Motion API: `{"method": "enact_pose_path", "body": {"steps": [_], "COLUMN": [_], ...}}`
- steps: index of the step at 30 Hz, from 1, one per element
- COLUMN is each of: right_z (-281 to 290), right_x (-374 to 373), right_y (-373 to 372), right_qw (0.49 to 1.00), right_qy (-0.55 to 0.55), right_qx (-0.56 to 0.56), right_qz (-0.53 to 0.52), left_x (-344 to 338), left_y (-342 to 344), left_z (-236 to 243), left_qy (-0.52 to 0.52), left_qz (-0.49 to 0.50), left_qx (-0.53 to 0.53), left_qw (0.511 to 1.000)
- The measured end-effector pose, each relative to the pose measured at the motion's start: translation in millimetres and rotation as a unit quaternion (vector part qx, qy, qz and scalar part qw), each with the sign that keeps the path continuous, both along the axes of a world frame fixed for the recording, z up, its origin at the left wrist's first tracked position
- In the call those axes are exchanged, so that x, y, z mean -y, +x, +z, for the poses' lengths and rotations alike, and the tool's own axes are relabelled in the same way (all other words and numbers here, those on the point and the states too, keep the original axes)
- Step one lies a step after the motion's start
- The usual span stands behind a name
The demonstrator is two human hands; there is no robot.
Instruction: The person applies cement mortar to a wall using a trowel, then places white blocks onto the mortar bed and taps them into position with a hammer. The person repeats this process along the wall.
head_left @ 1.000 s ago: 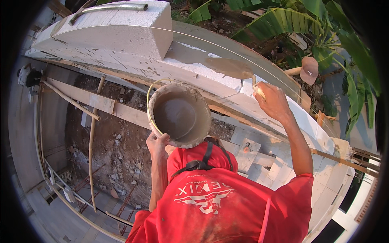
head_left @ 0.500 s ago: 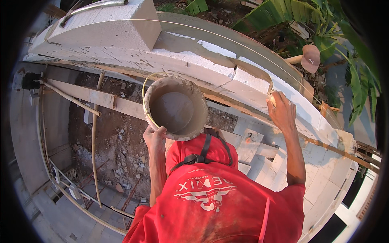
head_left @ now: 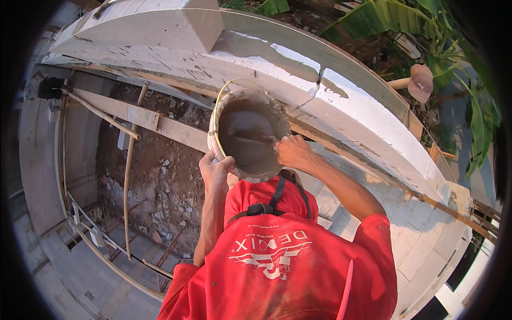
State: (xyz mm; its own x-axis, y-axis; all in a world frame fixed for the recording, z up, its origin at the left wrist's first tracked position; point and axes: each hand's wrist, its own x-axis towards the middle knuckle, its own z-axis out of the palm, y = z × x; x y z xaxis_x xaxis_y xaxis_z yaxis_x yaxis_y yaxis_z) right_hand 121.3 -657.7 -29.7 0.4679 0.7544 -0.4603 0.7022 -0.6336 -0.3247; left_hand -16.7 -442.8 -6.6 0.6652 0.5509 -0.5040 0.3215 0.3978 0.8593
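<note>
My left hand (head_left: 216,172) grips the near-left rim of a mortar-crusted bucket (head_left: 281,121), thumb over the edge. Wet grey mortar (head_left: 248,133) lies inside, and a thin pale-yellow handle loops up along the bucket's left side. At the right rim, my right hand (head_left: 294,152) is closed around a trowel whose blade is hidden in the bucket. Just beyond is a white block wall (head_left: 368,125). Grey mortar (head_left: 296,65) coats part of its top, with a patch past a gap between two blocks. A large block (head_left: 176,32) sits on the wall at the upper left.
Bamboo poles (head_left: 128,192) and a plank (head_left: 184,132) cross above a rubble-strewn ground at left. Pale slabs (head_left: 410,234) lie at right. A cap (head_left: 421,84) hangs on a pole end beyond the wall, near broad green leaves (head_left: 384,21).
My right hand has come from the wall top, left and nearer, to the bucket, taking the trowel into it. The left hand still holds the bucket. The view has shifted slightly.
</note>
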Motion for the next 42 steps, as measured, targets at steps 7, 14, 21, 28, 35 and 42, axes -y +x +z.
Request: {"method": "enact_pose_path", "body": {"steps": [7,14,21,28,35,42], "right_z": [8.8,17.9,72.7,162.3,211.2,164.5], "right_x": [10.5,66.8,127.5,221.7,302.1,264.7], "right_y": [18.8,28.1,39.4,64.1,70.0,70.2], "right_qw": [0.969,0.868,0.82,0.809,0.864,0.941], "right_qy": [-0.033,0.011,0.093,0.154,0.154,0.05], "right_qx": [-0.245,-0.476,-0.513,-0.455,-0.221,0.188], "right_qz": [-0.001,-0.141,-0.238,-0.338,-0.426,-0.278], "left_x": [12.5,18.2,23.9,25.6,20.8,13.9], "left_y": [-0.2,-8.5,-8.1,-6.5,-13.8,-21.9], "left_z": [3.8,-5.1,-3.0,-1.2,-9.7,-25.5], "left_qy": [0.006,-0.033,-0.049,-0.063,-0.055,-0.031], "left_qz": [-0.003,-0.002,-0.02,0.003,0.011,0.01], "left_qx": [-0.037,-0.031,-0.026,-0.005,-0.028,-0.05], "left_qw": [0.999,0.999,0.998,0.998,0.998,0.998]}}
